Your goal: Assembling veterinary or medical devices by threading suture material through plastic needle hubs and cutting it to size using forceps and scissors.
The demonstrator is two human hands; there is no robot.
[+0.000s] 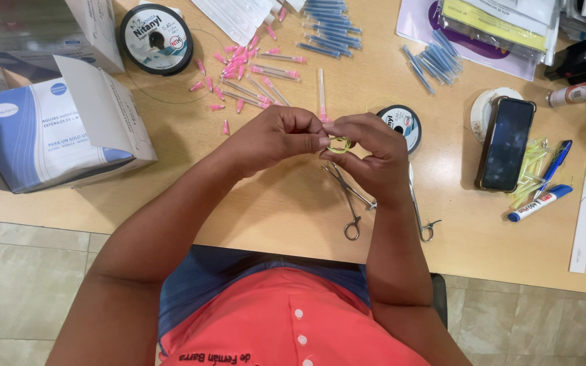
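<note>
pinching small yellow loop point(339, 143), both hands point(276, 137) closed

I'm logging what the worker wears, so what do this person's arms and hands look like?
Both arms are bare to above the elbow. The left hand and right hand wear no gloves, and no rings, watch or bracelets show.

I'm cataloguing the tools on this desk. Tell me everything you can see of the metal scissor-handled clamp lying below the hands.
The clamp is a slim, silvery metal instrument with two thin arms that cross under the right hand, which hides the tips. Each arm ends in a ring handle, one ring near the table's front edge, the other farther right, so the handles lie spread apart. It lies flat on the pale wooden table. Whether the hand touches it cannot be told.
</note>
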